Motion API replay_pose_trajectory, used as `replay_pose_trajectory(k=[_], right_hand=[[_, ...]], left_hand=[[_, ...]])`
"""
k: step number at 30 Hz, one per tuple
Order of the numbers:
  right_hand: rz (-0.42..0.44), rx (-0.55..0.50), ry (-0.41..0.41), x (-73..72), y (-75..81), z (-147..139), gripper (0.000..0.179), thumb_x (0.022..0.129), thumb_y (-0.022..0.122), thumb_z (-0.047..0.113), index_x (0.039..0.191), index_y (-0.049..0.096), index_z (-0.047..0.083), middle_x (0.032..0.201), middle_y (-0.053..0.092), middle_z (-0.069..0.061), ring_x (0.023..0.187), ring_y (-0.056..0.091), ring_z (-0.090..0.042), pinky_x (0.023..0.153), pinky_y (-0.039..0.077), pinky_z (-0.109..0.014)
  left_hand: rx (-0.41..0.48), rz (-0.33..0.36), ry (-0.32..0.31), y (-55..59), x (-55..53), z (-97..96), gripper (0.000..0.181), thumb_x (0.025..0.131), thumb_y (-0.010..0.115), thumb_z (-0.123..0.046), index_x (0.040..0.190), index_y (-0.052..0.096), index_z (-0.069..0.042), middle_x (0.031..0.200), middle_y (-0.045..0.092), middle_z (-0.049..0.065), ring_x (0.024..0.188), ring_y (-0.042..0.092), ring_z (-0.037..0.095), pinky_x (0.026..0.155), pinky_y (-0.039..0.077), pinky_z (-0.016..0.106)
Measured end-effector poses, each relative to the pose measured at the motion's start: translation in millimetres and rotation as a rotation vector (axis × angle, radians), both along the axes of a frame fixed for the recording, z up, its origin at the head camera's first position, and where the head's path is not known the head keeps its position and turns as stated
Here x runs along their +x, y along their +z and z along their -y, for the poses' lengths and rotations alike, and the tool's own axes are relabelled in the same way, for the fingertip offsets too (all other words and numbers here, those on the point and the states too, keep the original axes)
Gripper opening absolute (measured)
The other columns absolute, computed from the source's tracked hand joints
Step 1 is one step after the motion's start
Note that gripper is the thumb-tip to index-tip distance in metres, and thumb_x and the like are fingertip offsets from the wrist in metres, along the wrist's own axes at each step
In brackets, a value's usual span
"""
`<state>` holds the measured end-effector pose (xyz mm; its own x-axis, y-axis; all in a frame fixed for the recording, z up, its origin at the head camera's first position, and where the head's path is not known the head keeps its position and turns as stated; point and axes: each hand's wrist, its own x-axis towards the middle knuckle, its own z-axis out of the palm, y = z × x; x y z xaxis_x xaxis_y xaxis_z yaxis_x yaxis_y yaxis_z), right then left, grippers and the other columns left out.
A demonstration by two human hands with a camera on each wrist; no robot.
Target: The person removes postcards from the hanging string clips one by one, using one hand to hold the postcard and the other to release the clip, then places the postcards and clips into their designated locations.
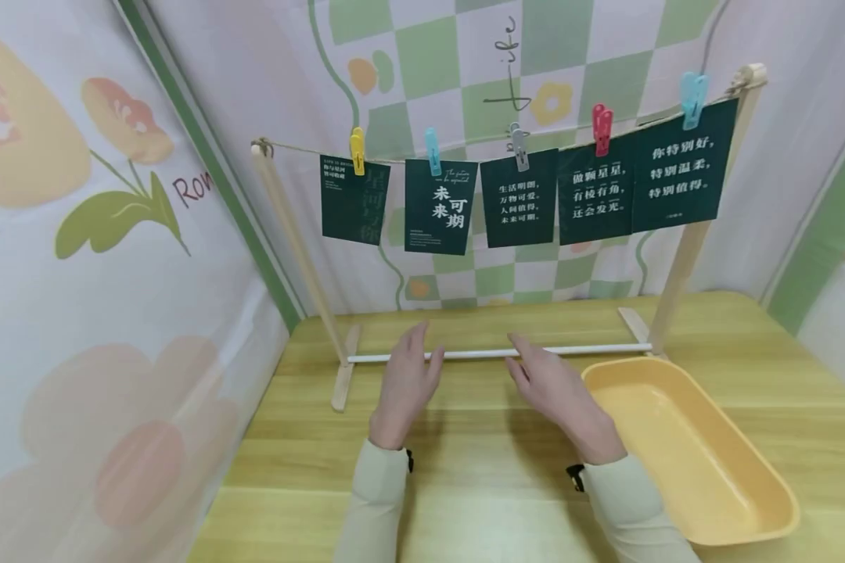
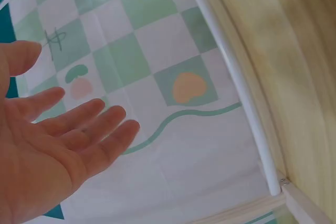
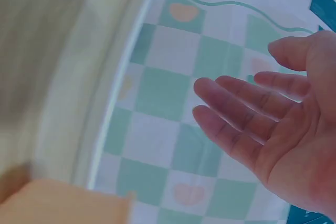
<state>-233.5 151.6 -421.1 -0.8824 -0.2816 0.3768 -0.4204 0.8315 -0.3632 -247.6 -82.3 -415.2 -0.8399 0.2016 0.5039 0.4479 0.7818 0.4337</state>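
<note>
My left hand (image 1: pixel 406 383) hovers over the table with its fingers loosely extended, holding nothing. Its palm and spread fingertips show plainly in the left wrist view. Opposite it, my right hand (image 1: pixel 556 391) is likewise empty, fingers relaxed and pointing toward the white rod (image 1: pixel 479 354) at the stand's base. Above both hands, several dark green cards with white lettering hang in a row from a twine (image 1: pixel 296 150). Colored clips hold them: a yellow clip (image 1: pixel 357 151), a light blue clip (image 1: pixel 433 151), a grey clip (image 1: pixel 519 147), a red clip (image 1: pixel 602 130) and another blue clip (image 1: pixel 693 100).
Wooden posts (image 1: pixel 299 250) carry the twine at both ends, standing on flat wooden feet (image 1: pixel 343 383). To the right of my right hand lies a yellow plastic basin (image 1: pixel 683 438) on the wood-grain table (image 1: pixel 479 485). Patterned cloth (image 1: pixel 458 62) hangs behind and at the sides.
</note>
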Motion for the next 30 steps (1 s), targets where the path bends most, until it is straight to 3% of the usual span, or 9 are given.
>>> replay_pose_trajectory(k=[2, 7, 16, 20, 23, 30], right_hand=[[-0.027, -0.012, -0.005, -2.3, 7.6, 2.3, 0.044, 0.101, 0.050, 0.019, 0.138, 0.047, -0.005, 0.065, 0.056, -0.005, 0.051, 0.044, -0.011, 0.047, 0.039, -0.028], [-0.066, -0.022, -0.013, -5.7, 26.3, 6.5, 0.042, 0.102, 0.049, 0.020, 0.139, 0.049, -0.001, 0.074, 0.066, -0.009, 0.049, 0.045, -0.011, 0.041, 0.033, -0.027], [-0.043, 0.007, 0.005, -14.7, 59.3, 16.0, 0.038, 0.102, 0.046, 0.023, 0.136, 0.050, 0.005, 0.062, 0.050, -0.001, 0.047, 0.040, -0.013, 0.042, 0.030, -0.027], [-0.047, -0.008, 0.030, -19.7, 73.3, 19.4, 0.040, 0.103, 0.045, 0.023, 0.136, 0.050, 0.002, 0.071, 0.059, -0.004, 0.052, 0.046, -0.014, 0.045, 0.035, -0.028], [-0.082, -0.035, 0.060, -23.3, 83.6, 22.0, 0.038, 0.103, 0.045, 0.021, 0.134, 0.052, 0.000, 0.074, 0.063, -0.007, 0.050, 0.046, -0.013, 0.045, 0.036, -0.028], [-0.249, -0.084, 0.138, -30.2, 115.4, 37.2, 0.029, 0.102, 0.049, 0.017, 0.123, 0.062, 0.001, 0.064, 0.056, -0.004, 0.045, 0.038, -0.011, 0.044, 0.032, -0.026]], left_hand=[[0.026, -0.008, 0.002, 3.4, -0.9, 2.3, 0.051, 0.102, 0.052, -0.027, 0.142, 0.043, 0.003, 0.138, 0.054, 0.025, 0.125, 0.056, 0.037, 0.103, 0.048, 0.046], [0.073, 0.002, 0.032, 9.5, -3.7, 7.6, 0.049, 0.103, 0.050, -0.029, 0.143, 0.043, -0.001, 0.137, 0.056, 0.021, 0.123, 0.058, 0.034, 0.101, 0.050, 0.045], [0.126, -0.047, 0.081, 15.3, -6.7, 16.0, 0.045, 0.101, 0.053, -0.023, 0.141, 0.046, -0.004, 0.136, 0.058, 0.019, 0.124, 0.057, 0.032, 0.100, 0.050, 0.045], [0.133, -0.042, 0.091, 19.3, -7.7, 18.4, 0.045, 0.103, 0.050, -0.026, 0.142, 0.046, -0.003, 0.136, 0.057, 0.018, 0.124, 0.057, 0.032, 0.099, 0.051, 0.044], [0.159, -0.046, 0.089, 23.1, -8.6, 21.0, 0.045, 0.103, 0.049, -0.026, 0.141, 0.046, -0.001, 0.135, 0.058, 0.019, 0.123, 0.058, 0.032, 0.097, 0.052, 0.044], [0.207, -0.145, 0.138, 35.3, -12.2, 36.9, 0.033, 0.101, 0.051, -0.018, 0.129, 0.057, -0.002, 0.123, 0.065, 0.018, 0.110, 0.064, 0.032, 0.092, 0.054, 0.043]])
